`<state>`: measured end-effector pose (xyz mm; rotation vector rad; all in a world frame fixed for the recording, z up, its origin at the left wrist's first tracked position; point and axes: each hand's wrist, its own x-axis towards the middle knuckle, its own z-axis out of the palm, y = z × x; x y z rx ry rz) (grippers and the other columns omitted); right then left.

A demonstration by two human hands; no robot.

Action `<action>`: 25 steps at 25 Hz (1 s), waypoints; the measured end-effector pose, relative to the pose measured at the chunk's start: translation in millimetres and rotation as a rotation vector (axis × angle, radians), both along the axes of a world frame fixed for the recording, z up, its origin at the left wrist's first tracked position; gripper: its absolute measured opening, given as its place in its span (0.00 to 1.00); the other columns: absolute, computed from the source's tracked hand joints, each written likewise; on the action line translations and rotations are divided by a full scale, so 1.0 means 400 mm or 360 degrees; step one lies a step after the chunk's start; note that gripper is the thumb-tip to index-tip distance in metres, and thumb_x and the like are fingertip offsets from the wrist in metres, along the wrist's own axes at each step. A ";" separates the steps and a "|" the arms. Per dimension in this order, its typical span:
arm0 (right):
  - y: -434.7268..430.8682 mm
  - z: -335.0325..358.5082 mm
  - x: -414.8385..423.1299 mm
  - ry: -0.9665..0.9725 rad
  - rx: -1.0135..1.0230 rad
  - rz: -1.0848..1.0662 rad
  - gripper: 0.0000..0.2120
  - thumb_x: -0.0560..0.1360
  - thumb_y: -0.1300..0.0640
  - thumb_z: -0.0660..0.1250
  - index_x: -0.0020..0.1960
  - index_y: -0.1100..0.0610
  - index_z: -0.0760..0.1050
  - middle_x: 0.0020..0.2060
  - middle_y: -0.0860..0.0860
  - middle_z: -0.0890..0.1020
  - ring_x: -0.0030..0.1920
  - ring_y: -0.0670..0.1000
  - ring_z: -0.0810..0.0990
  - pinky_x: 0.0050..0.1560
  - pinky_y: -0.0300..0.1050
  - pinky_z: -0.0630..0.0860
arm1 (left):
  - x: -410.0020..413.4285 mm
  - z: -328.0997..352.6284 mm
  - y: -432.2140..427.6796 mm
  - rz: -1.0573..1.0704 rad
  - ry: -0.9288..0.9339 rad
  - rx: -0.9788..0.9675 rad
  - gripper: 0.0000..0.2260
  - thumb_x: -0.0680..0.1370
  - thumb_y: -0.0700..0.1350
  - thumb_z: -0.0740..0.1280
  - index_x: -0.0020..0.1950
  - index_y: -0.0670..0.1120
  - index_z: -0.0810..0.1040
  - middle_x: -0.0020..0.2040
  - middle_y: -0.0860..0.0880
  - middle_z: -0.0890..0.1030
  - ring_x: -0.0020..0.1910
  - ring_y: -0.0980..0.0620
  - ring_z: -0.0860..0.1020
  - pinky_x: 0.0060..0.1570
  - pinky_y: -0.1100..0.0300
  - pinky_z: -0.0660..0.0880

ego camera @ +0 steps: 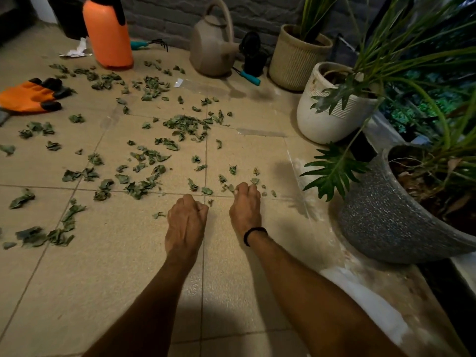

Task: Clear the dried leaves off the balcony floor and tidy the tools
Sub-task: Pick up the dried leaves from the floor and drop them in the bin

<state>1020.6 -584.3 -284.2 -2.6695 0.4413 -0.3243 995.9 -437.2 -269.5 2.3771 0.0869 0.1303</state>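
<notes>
My right hand (244,205) pinches dried leaves (186,124); my left hand (186,218) is clenched, contents hidden. Squeezing too hard could crumble the brittle leaves, scattering bits across the tiled floor (116,269).

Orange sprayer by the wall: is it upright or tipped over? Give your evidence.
Upright. The orange sprayer stands on its base on the tiled floor, with its black pump top uppermost.

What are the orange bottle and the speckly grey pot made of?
The bottle is probably plastic: smooth, evenly coloured, with a soft sheen. The grey pot looks like stone or concrete, matt and grainy with speckles, though it could be coated plastic.
</notes>
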 end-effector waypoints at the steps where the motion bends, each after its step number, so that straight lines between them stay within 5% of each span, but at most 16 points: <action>1: -0.004 0.008 0.003 -0.0065 0.0155 -0.0098 0.10 0.77 0.65 0.58 0.52 0.51 0.71 0.53 0.53 0.71 0.52 0.53 0.71 0.53 0.46 0.73 | -0.001 -0.004 0.005 -0.0006 0.0005 -0.0017 0.06 0.82 0.48 0.60 0.47 0.48 0.69 0.41 0.48 0.73 0.42 0.47 0.73 0.40 0.48 0.74; 4: -0.066 0.055 0.008 -0.0297 0.0841 -0.0706 0.10 0.76 0.63 0.61 0.51 0.50 0.75 0.56 0.54 0.74 0.45 0.48 0.71 0.45 0.35 0.70 | -0.001 -0.002 0.009 -0.0048 0.0020 -0.0068 0.04 0.82 0.48 0.58 0.55 0.49 0.67 0.41 0.48 0.75 0.42 0.46 0.74 0.37 0.46 0.75; 7: -0.166 0.068 0.008 -0.0196 0.0597 -0.0942 0.13 0.76 0.66 0.64 0.61 0.60 0.74 0.61 0.59 0.74 0.55 0.53 0.72 0.44 0.31 0.60 | -0.002 -0.001 0.007 -0.0095 0.0002 0.0053 0.15 0.84 0.46 0.55 0.70 0.48 0.64 0.46 0.46 0.76 0.45 0.48 0.72 0.43 0.48 0.75; 10: -0.185 0.048 0.024 -0.0026 0.0384 -0.0773 0.15 0.78 0.55 0.64 0.62 0.60 0.72 0.62 0.61 0.72 0.64 0.59 0.69 0.63 0.46 0.64 | -0.004 -0.002 0.007 -0.0106 0.0000 0.0238 0.11 0.85 0.43 0.54 0.65 0.44 0.71 0.50 0.42 0.76 0.47 0.45 0.72 0.45 0.49 0.73; 12: -0.170 0.026 0.026 -0.0005 0.0203 -0.0561 0.19 0.80 0.45 0.61 0.62 0.58 0.72 0.61 0.58 0.70 0.63 0.59 0.67 0.66 0.56 0.65 | 0.000 -0.002 0.007 -0.0093 0.0003 0.0227 0.11 0.85 0.43 0.55 0.62 0.43 0.73 0.51 0.42 0.77 0.48 0.44 0.74 0.46 0.48 0.74; 16: -0.169 0.019 0.045 -0.0016 0.0013 -0.0258 0.08 0.82 0.57 0.58 0.58 0.58 0.72 0.57 0.57 0.71 0.58 0.57 0.69 0.57 0.49 0.69 | 0.007 -0.009 0.007 -0.0119 -0.0022 0.0204 0.14 0.85 0.51 0.54 0.54 0.44 0.75 0.47 0.43 0.77 0.44 0.47 0.73 0.47 0.47 0.74; 19: -0.180 0.045 0.075 -0.0084 0.0349 -0.0527 0.10 0.76 0.66 0.62 0.57 0.60 0.72 0.55 0.57 0.75 0.57 0.57 0.74 0.55 0.47 0.71 | 0.013 -0.012 0.007 -0.0180 -0.0059 0.0314 0.18 0.84 0.55 0.54 0.49 0.44 0.76 0.43 0.44 0.79 0.40 0.46 0.74 0.46 0.47 0.74; 22: -0.177 0.063 0.095 -0.0153 0.0598 -0.0677 0.10 0.75 0.67 0.61 0.56 0.62 0.72 0.55 0.59 0.77 0.56 0.58 0.76 0.54 0.45 0.71 | 0.017 -0.009 0.005 -0.0223 -0.0058 0.0381 0.19 0.84 0.57 0.56 0.48 0.45 0.76 0.41 0.44 0.80 0.40 0.45 0.75 0.47 0.47 0.73; 25: -0.142 0.046 0.098 -0.0056 0.0445 -0.0478 0.12 0.79 0.56 0.61 0.61 0.59 0.71 0.59 0.58 0.71 0.61 0.57 0.69 0.64 0.49 0.68 | 0.019 -0.010 0.006 -0.0209 -0.0018 0.0317 0.16 0.85 0.56 0.55 0.50 0.46 0.74 0.43 0.45 0.80 0.41 0.45 0.75 0.49 0.47 0.73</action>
